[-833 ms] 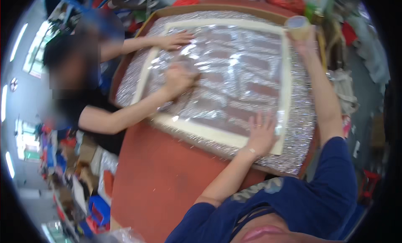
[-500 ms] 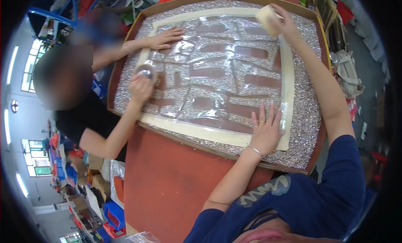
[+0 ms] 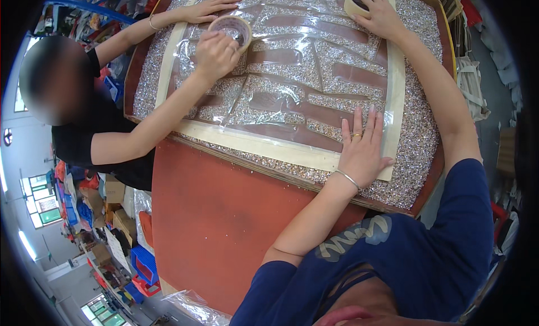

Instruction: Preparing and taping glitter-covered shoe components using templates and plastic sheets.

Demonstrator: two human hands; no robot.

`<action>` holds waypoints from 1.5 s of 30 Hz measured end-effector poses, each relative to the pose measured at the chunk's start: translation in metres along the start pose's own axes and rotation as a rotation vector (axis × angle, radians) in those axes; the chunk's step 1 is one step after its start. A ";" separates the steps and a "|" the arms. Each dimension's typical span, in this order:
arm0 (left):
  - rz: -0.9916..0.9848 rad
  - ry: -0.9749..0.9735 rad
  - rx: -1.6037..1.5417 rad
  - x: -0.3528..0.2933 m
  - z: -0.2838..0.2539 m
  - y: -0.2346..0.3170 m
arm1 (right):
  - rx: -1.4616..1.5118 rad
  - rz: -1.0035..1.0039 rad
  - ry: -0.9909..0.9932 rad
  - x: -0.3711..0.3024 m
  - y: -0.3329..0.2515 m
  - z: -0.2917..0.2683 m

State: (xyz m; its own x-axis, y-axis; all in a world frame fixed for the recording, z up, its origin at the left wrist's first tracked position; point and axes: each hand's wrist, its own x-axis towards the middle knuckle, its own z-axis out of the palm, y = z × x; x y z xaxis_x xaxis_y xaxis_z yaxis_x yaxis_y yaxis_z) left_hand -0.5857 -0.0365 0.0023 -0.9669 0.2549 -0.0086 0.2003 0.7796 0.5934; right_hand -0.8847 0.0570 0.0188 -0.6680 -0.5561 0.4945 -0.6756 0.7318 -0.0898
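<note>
Table (image 3: 224,219): brick red, flat, with a few pale specks near the tray.
Tray (image 3: 269,172): on the table, brown-edged, filled with sparkly stones (image 3: 418,157).
Clear sheet (image 3: 275,101): spread over the tray, shiny, rimmed by a pale border (image 3: 255,148), with long reddish patches showing through.
Left hand (image 3: 362,155): open flat, fingers apart, pressed on the sheet's near right corner, holding nothing.
Right hand (image 3: 383,20): curled firmly around a tape roll (image 3: 353,10) at the far right border.
Co-worker's hands: one (image 3: 210,7) flat on the sheet, one (image 3: 216,55) around another roll (image 3: 247,31).
Room: windows (image 3: 42,200), cardboard boxes (image 3: 124,225) and a blue crate (image 3: 144,264) to the left.
</note>
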 end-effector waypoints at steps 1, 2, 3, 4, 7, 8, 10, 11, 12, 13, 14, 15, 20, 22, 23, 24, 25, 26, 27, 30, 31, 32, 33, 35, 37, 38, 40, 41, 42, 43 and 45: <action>0.002 0.011 -0.011 0.000 0.000 0.001 | -0.017 -0.033 0.006 0.001 0.005 0.000; -0.010 0.030 -0.024 0.000 -0.002 0.002 | -0.028 -0.045 0.003 0.002 0.013 0.006; -0.022 0.051 -0.037 0.000 -0.003 0.002 | -0.081 -0.066 0.030 0.003 0.021 0.016; -0.024 0.072 -0.045 -0.002 -0.005 0.002 | -0.128 -0.094 0.061 0.005 0.025 0.026; -0.041 0.038 0.044 -0.002 -0.006 -0.002 | -0.100 -0.091 0.012 0.012 0.021 0.033; -0.045 0.016 0.049 -0.002 -0.006 -0.001 | -0.101 -0.073 0.029 0.018 0.020 0.036; -0.047 0.016 0.068 -0.003 -0.006 -0.003 | -0.128 -0.017 -0.052 0.036 0.001 0.038; -0.051 0.002 0.071 -0.003 -0.005 -0.001 | -0.158 0.064 -0.153 0.043 -0.006 0.033; -0.055 -0.014 0.076 -0.002 -0.005 0.001 | -0.146 0.113 -0.162 0.054 -0.003 0.044; -0.041 0.002 0.089 -0.001 -0.003 0.001 | -0.155 0.111 -0.138 0.062 -0.003 0.053; -0.045 -0.014 0.072 0.000 -0.003 0.002 | -0.223 0.027 -0.172 0.072 -0.007 0.057; -0.048 -0.032 0.056 0.000 -0.003 0.004 | -0.294 -0.052 -0.207 0.081 -0.009 0.059; -0.070 -0.084 0.084 -0.001 -0.007 0.006 | -0.082 0.116 -0.208 0.091 -0.052 0.056; -0.074 -0.095 0.084 -0.002 -0.005 0.006 | -0.022 0.107 -0.183 0.085 -0.058 0.050; -0.076 -0.097 0.084 -0.003 -0.005 0.005 | 0.014 0.064 -0.197 0.081 -0.070 0.041; -0.079 -0.100 0.082 -0.003 -0.006 0.003 | 0.050 0.021 -0.214 0.079 -0.081 0.037; -0.072 -0.102 0.081 -0.002 -0.007 0.004 | 0.046 0.026 -0.213 0.076 -0.090 0.036; -0.080 -0.105 0.080 -0.002 -0.008 0.004 | 0.061 -0.040 -0.210 0.075 -0.104 0.039; -0.089 -0.110 0.077 -0.002 -0.008 0.004 | 0.078 -0.104 -0.209 0.076 -0.117 0.043; -0.088 -0.128 0.084 0.001 -0.009 0.003 | 0.077 -0.049 -0.153 0.094 -0.142 0.063; -0.088 -0.155 0.080 0.001 -0.009 0.004 | 0.088 -0.057 -0.083 0.103 -0.141 0.079; -0.069 -0.137 0.060 0.005 -0.007 0.007 | 0.081 -0.055 -0.010 0.110 -0.130 0.094; -0.091 -0.115 0.042 0.002 -0.007 0.002 | 0.098 0.001 -0.026 0.118 -0.147 0.099; -0.075 -0.132 0.097 0.001 -0.004 0.000 | 0.092 0.074 -0.042 0.129 -0.151 0.101; -0.069 -0.098 0.118 0.003 0.000 0.001 | 0.054 0.070 0.007 0.132 -0.146 0.102; -0.064 -0.103 0.116 0.004 -0.001 0.001 | 0.037 0.079 0.009 0.128 -0.147 0.101; -0.083 -0.139 0.109 0.002 -0.005 0.000 | 0.046 0.067 -0.048 0.119 -0.140 0.094; -0.078 -0.143 0.107 0.001 -0.006 -0.001 | 0.061 0.048 -0.102 0.115 -0.135 0.090; -0.071 -0.118 0.080 0.002 -0.007 -0.003 | 0.058 0.054 -0.104 0.111 -0.126 0.084; -0.068 -0.093 0.048 -0.001 -0.008 -0.003 | 0.036 0.059 -0.109 0.103 -0.115 0.073; -0.068 -0.100 0.058 -0.003 -0.007 -0.002 | 0.004 0.117 -0.140 0.088 -0.075 0.047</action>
State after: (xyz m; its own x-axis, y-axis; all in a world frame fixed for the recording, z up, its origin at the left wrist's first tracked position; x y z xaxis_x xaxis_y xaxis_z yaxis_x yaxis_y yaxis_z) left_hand -0.5844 -0.0432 0.0071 -0.9587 0.2535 -0.1292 0.1461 0.8283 0.5408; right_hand -0.9074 -0.0650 0.0279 -0.7788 -0.5172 0.3550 -0.5920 0.7931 -0.1431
